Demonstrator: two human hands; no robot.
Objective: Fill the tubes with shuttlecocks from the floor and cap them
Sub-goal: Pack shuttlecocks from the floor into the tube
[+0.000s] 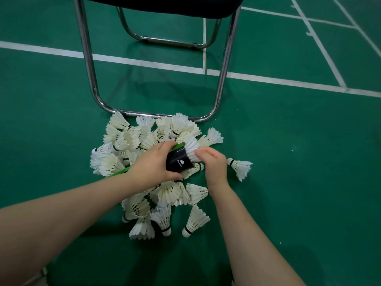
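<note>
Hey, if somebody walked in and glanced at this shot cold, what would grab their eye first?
The heap of white shuttlecocks on the green court floor, spread just in front of the chrome legs of a chair, stands out first. Over the heap's middle, the left hand grips a black tube while the right hand holds a shuttlecock at its open end.
</note>
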